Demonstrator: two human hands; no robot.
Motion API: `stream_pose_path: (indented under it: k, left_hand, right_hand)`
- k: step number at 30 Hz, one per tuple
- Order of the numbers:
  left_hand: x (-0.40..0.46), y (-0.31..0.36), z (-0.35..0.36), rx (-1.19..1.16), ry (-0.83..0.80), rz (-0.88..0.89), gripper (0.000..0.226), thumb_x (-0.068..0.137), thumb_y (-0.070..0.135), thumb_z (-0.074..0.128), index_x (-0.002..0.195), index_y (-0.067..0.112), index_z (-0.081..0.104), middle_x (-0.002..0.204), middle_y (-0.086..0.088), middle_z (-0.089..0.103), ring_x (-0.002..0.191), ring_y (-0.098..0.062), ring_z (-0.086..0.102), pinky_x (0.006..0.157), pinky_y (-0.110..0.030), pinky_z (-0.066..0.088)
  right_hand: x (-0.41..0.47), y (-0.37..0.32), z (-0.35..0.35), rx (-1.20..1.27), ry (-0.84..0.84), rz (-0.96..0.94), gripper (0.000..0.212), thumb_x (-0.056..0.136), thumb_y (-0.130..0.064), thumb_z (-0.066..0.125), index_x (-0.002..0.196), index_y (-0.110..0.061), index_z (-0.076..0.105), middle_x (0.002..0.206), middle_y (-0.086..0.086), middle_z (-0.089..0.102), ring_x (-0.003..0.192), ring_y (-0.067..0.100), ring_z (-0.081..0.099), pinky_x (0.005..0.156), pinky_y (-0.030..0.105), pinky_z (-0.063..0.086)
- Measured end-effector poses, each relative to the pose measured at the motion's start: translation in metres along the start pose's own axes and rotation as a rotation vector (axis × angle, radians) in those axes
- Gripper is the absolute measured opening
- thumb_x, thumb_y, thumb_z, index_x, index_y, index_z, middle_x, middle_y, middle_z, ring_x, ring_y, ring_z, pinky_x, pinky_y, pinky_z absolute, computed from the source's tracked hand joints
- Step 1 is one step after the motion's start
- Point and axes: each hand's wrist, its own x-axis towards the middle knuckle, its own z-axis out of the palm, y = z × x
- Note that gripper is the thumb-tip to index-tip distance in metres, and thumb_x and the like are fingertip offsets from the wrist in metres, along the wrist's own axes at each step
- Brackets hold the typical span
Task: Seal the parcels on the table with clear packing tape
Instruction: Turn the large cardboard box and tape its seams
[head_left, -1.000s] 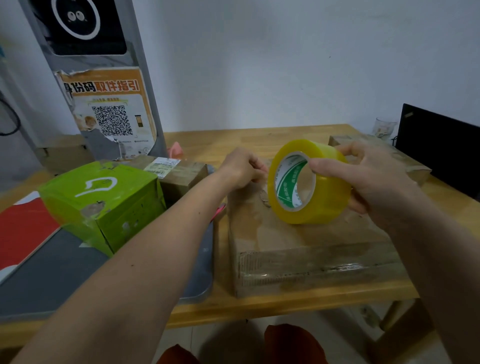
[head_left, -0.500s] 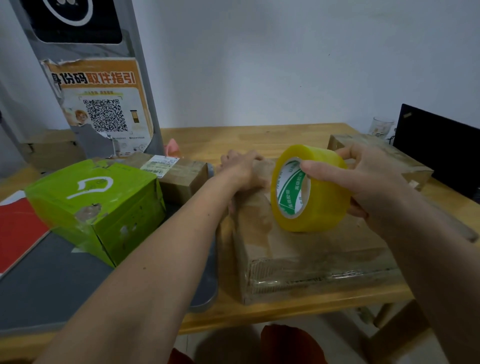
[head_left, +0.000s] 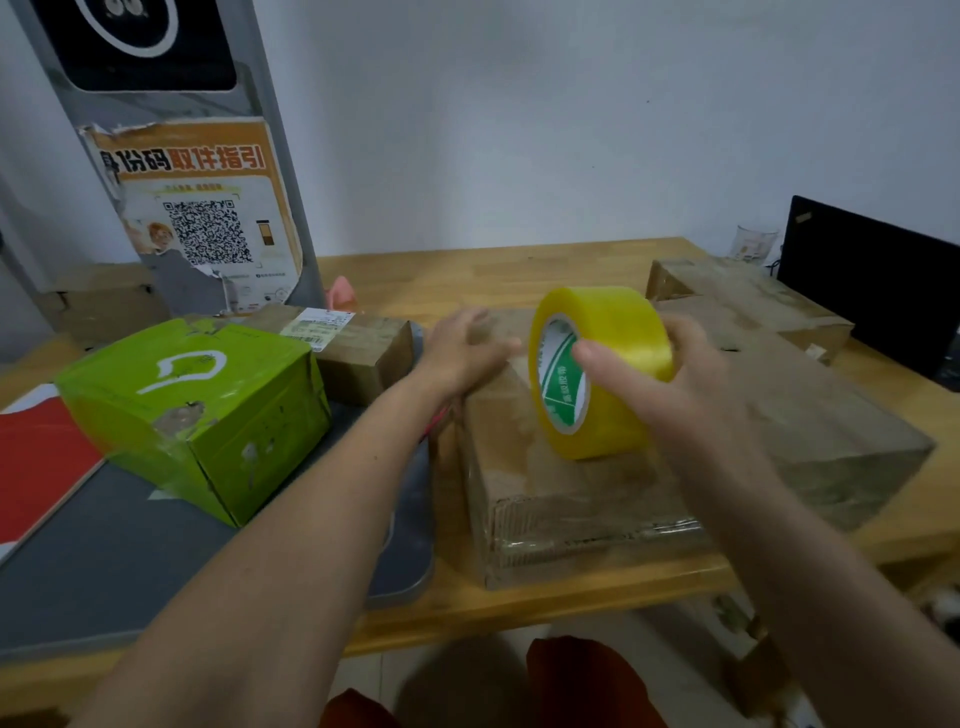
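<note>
A flat brown cardboard parcel (head_left: 550, 483) lies on the wooden table (head_left: 519, 597) in front of me, with clear tape shining along its near edge. My right hand (head_left: 670, 384) grips a yellowish roll of packing tape (head_left: 608, 332) upright over the parcel's top, thumb across the roll's green-printed core. My left hand (head_left: 462, 348) lies on the parcel's far left edge with fingers spread flat. A green box (head_left: 208, 410) and a small brown parcel with a label (head_left: 358, 343) sit to the left.
Another long brown parcel (head_left: 748, 301) lies at the back right beside a black laptop lid (head_left: 872, 280) and a glass (head_left: 753, 244). A grey mat (head_left: 130, 551) and a red sheet (head_left: 36, 467) cover the table's left. A grey post with a QR poster (head_left: 202, 208) stands behind.
My left hand went from a loose fist to flat fingers on the parcel's far edge. The tape roll in my right hand came down closer to the parcel top.
</note>
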Motion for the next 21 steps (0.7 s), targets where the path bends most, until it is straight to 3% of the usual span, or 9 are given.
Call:
stream_pose_path:
  k: [3, 5, 8, 10, 11, 15, 19, 21]
  left_hand:
    - [0.009, 0.000, -0.007, -0.300, 0.012, -0.176, 0.102, 0.073, 0.033, 0.085, 0.156, 0.022, 0.027, 0.158, -0.007, 0.031, 0.139, -0.027, 0.040, 0.112, -0.047, 0.040]
    - [0.014, -0.001, -0.006, -0.375, 0.025, -0.244, 0.106, 0.075, 0.030, 0.085, 0.158, 0.023, 0.020, 0.160, -0.007, 0.027, 0.139, -0.027, 0.040, 0.110, -0.047, 0.042]
    - [0.017, -0.002, -0.001, -0.509, 0.046, -0.337, 0.095, 0.081, 0.026, 0.080, 0.156, 0.023, 0.023, 0.153, -0.004, 0.033, 0.122, -0.025, 0.051, 0.089, -0.036, 0.053]
    - [0.018, -0.002, 0.003, -0.566, 0.094, -0.344, 0.074, 0.083, 0.022, 0.078, 0.147, 0.021, 0.039, 0.142, -0.002, 0.041, 0.110, -0.023, 0.054, 0.070, -0.027, 0.049]
    - [0.019, -0.003, 0.004, -0.592, 0.140, -0.349, 0.062, 0.083, 0.020, 0.078, 0.138, 0.020, 0.047, 0.138, -0.005, 0.048, 0.105, -0.024, 0.057, 0.068, -0.029, 0.049]
    - [0.011, -0.002, 0.009, -0.647, 0.289, -0.424, 0.039, 0.085, 0.014, 0.073, 0.120, 0.015, 0.057, 0.117, -0.012, 0.062, 0.089, -0.023, 0.062, 0.068, -0.032, 0.051]
    - [-0.003, 0.001, 0.012, -0.622, 0.431, -0.467, 0.028, 0.085, 0.013, 0.069, 0.112, 0.015, 0.059, 0.113, -0.007, 0.063, 0.103, -0.026, 0.061, 0.092, -0.040, 0.053]
    - [-0.011, 0.001, 0.013, -0.611, 0.509, -0.497, 0.031, 0.085, 0.011, 0.068, 0.115, 0.013, 0.063, 0.116, -0.005, 0.063, 0.108, -0.025, 0.060, 0.097, -0.039, 0.052]
  right_hand:
    - [-0.014, 0.013, 0.007, 0.010, 0.063, -0.045, 0.069, 0.060, -0.058, 0.071, 0.118, -0.029, 0.050, 0.099, -0.011, 0.062, 0.081, -0.003, 0.064, 0.064, 0.023, 0.053]
    - [-0.016, 0.018, 0.009, 0.056, 0.093, -0.050, 0.071, 0.061, -0.057, 0.072, 0.121, -0.027, 0.049, 0.101, -0.010, 0.062, 0.083, -0.002, 0.064, 0.066, 0.023, 0.056]
    - [-0.019, 0.025, 0.011, 0.109, 0.121, -0.074, 0.078, 0.058, -0.059, 0.076, 0.123, -0.027, 0.046, 0.107, -0.007, 0.061, 0.089, 0.003, 0.065, 0.069, 0.025, 0.057]
    - [-0.025, 0.031, 0.011, 0.083, 0.119, -0.129, 0.084, 0.058, -0.055, 0.082, 0.127, -0.027, 0.043, 0.111, -0.009, 0.057, 0.095, 0.003, 0.063, 0.071, 0.021, 0.056]
    - [-0.029, 0.034, 0.010, 0.042, 0.125, -0.173, 0.087, 0.060, -0.052, 0.086, 0.130, -0.025, 0.041, 0.112, -0.014, 0.054, 0.099, 0.001, 0.060, 0.074, 0.019, 0.055]
    - [-0.039, 0.051, -0.002, -0.050, 0.216, -0.329, 0.092, 0.070, -0.042, 0.084, 0.141, -0.014, 0.033, 0.115, -0.023, 0.043, 0.104, -0.006, 0.053, 0.074, 0.011, 0.050]
    - [-0.035, 0.065, -0.013, -0.075, 0.359, -0.438, 0.072, 0.078, -0.041, 0.066, 0.136, -0.010, 0.037, 0.121, 0.000, 0.046, 0.106, 0.015, 0.055, 0.075, 0.020, 0.053]
    - [-0.029, 0.071, -0.019, -0.063, 0.387, -0.472, 0.060, 0.079, -0.040, 0.064, 0.129, -0.016, 0.041, 0.117, 0.010, 0.050, 0.101, 0.024, 0.057, 0.078, 0.031, 0.054]
